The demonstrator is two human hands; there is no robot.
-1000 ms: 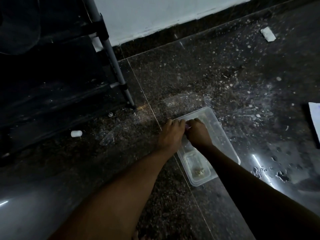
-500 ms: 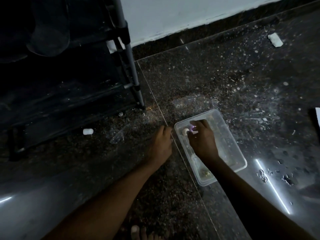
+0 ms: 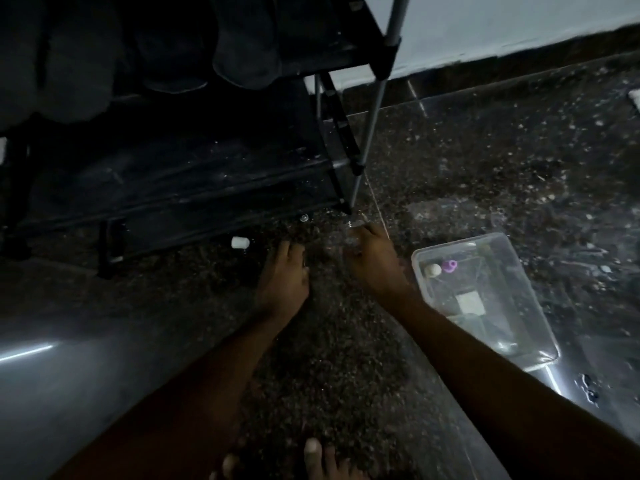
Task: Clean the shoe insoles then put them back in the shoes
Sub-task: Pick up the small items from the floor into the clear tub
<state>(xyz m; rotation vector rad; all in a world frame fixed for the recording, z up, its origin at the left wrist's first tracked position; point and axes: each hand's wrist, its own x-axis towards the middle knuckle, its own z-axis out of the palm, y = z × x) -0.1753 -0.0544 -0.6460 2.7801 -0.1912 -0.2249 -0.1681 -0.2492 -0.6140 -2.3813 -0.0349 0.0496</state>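
Note:
No insole shows in this dim view. Dark shoes [image 3: 239, 46] sit on the upper shelf of a black shoe rack [image 3: 180, 174] at the left. My left hand [image 3: 284, 275] rests on the speckled floor with its fingers straight, just in front of the rack. My right hand [image 3: 375, 263] is beside it, near the rack's front leg, with curled fingers round a small clear plastic piece [image 3: 353, 233]. A clear plastic container [image 3: 519, 306] lies on the floor to the right of my right hand.
The container holds a small white ball [image 3: 433, 270], a purple bit [image 3: 450, 265] and a pale square [image 3: 469, 303]. A white cap [image 3: 240, 242] lies under the rack's edge. My toes [image 3: 315, 455] show at the bottom. A white wall [image 3: 502, 22] runs along the back.
My right hand left the container and moved left to the clear piece by the rack leg. The left hand stayed on the floor. The view shifted left toward the rack.

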